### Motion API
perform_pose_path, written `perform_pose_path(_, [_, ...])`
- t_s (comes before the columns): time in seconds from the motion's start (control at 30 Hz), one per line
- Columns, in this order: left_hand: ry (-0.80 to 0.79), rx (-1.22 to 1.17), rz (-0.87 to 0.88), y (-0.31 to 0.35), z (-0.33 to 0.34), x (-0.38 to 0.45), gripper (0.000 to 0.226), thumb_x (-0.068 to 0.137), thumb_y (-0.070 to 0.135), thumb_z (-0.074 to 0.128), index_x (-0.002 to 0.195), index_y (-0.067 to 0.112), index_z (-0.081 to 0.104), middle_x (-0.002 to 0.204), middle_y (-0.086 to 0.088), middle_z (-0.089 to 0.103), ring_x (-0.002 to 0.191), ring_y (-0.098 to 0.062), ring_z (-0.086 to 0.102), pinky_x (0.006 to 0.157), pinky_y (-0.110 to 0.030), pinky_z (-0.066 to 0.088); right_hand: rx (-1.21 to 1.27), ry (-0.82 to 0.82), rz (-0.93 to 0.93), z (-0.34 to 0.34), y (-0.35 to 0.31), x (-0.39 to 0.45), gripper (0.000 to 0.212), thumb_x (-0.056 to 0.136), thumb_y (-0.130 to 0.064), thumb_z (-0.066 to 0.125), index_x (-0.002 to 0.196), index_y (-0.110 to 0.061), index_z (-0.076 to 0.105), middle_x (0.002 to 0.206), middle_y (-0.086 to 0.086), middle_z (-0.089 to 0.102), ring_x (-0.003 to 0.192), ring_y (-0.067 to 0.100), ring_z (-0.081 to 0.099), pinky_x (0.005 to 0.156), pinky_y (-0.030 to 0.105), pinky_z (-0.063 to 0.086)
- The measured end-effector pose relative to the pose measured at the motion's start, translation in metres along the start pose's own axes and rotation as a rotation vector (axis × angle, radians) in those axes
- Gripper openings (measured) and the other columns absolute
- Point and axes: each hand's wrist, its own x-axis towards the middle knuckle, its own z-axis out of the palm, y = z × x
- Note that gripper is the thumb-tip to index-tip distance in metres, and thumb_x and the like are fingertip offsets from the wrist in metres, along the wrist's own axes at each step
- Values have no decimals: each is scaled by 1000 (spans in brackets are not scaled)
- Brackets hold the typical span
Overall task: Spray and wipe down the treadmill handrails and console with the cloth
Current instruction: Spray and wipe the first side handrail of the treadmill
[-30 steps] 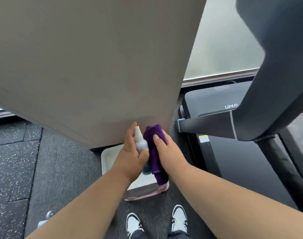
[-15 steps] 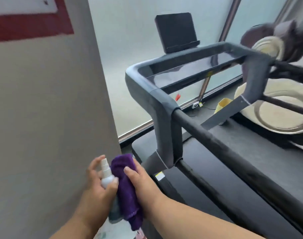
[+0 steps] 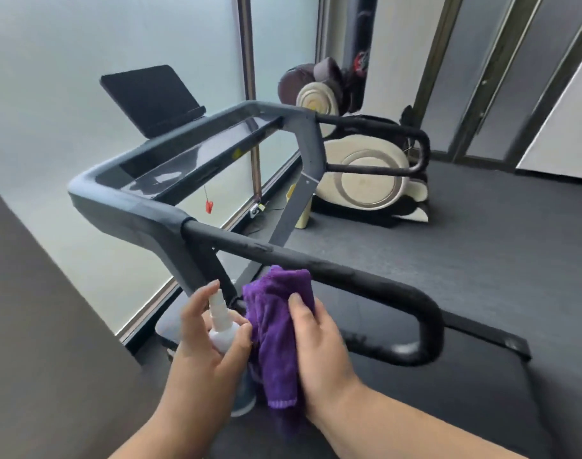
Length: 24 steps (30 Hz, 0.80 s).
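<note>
My left hand [image 3: 205, 362] grips a small white spray bottle [image 3: 220, 326], nozzle up, forefinger near its top. My right hand [image 3: 319, 352] holds a folded purple cloth [image 3: 276, 329] right beside the bottle. Both hands hover just below the near black handrail [image 3: 332, 270] of the treadmill, with the cloth's top edge close under the rail. The grey console frame [image 3: 127, 207] with its glossy dark panel [image 3: 183, 164] lies ahead. A black tablet holder [image 3: 150, 97] rises behind it. The far handrail [image 3: 382, 122] loops at the right.
A grey wall or pillar [image 3: 34, 309] stands close on my left. Frosted glass windows [image 3: 67, 44] run behind the treadmill. A beige and brown exercise machine [image 3: 366, 173] sits beyond the far rail. The treadmill belt [image 3: 448, 392] and dark carpet floor [image 3: 498, 243] spread to the right.
My view has lifted from the floor tray to the treadmill. Both hands, still holding bottle and cloth, have risen up to just below the near handrail.
</note>
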Motion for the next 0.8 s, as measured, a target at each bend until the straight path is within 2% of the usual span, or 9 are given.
perform_pose_path(0.13, [-7, -13, -27, 15, 18, 7, 62, 81, 23, 66, 124, 54, 35, 87, 6, 69, 65, -20, 68, 63, -33, 51, -376, 66, -586, -49, -65, 6, 33, 94, -54, 53, 127, -48, 58, 112, -24, 68, 104, -5, 63, 88, 8, 43])
perform_pose_path(0.23, [-16, 18, -51, 21, 29, 11, 62, 85, 21, 68, 122, 56, 33, 85, 7, 68, 66, -17, 67, 63, -28, 47, -689, 90, -876, -91, -102, 27, 44, 99, -48, 51, 141, -39, 47, 121, -27, 61, 110, -8, 57, 91, 7, 40])
perform_pose_path(0.3, [-21, 38, -70, 22, 38, 14, 64, 85, 21, 67, 123, 57, 30, 86, 5, 66, 68, -17, 67, 67, -28, 47, -989, 79, -892, -114, -113, 44, 53, 96, -51, 53, 146, -35, 43, 129, -26, 54, 116, -8, 50, 97, 11, 37])
perform_pose_path(0.4, [-13, 57, -118, 23, 52, 20, 66, 85, 30, 67, 127, 60, 26, 89, 6, 64, 72, -16, 67, 74, -34, 50, -1431, -118, -622, -135, -104, 66, 61, 91, -55, 53, 148, -43, 36, 137, -21, 52, 121, 5, 50, 98, 20, 38])
perform_pose_path(0.5, [14, 83, -137, 25, 66, 26, 67, 79, 43, 63, 126, 66, 21, 91, 9, 64, 77, -11, 66, 78, -33, 50, -1565, -299, -420, -150, -85, 78, 65, 90, -66, 44, 150, -50, 23, 143, -21, 44, 121, 7, 51, 93, 22, 42])
perform_pose_path(0.57, [28, 87, -160, 26, 75, 29, 66, 80, 42, 58, 122, 71, 16, 91, 10, 65, 79, -8, 66, 80, -31, 50, -1561, -335, -521, -153, -80, 80, 65, 89, -71, 38, 148, -45, 34, 140, -12, 52, 114, 14, 59, 87, 29, 50])
perform_pose_path(0.67, [49, 65, -204, 29, 83, 32, 63, 83, 35, 46, 113, 76, 10, 99, 7, 63, 85, -9, 65, 87, -36, 54, -1592, -451, -744, -142, -64, 80, 56, 87, -57, 47, 138, -36, 57, 136, 7, 60, 113, 32, 64, 86, 49, 56])
perform_pose_path(0.73, [75, 91, -201, 30, 86, 34, 62, 84, 36, 43, 107, 79, 6, 113, 2, 58, 93, -7, 63, 93, -35, 51, -1672, -485, -887, -129, -53, 83, 50, 78, -46, 65, 126, -35, 68, 131, 13, 64, 112, 40, 65, 84, 56, 55])
perform_pose_path(0.8, [119, 86, -205, 28, 87, 36, 63, 84, 41, 47, 109, 79, 4, 113, 7, 58, 95, -6, 63, 94, -35, 51, -1744, -538, -850, -120, -48, 89, 62, 65, -41, 85, 125, -33, 69, 131, 14, 65, 112, 43, 64, 80, 57, 56])
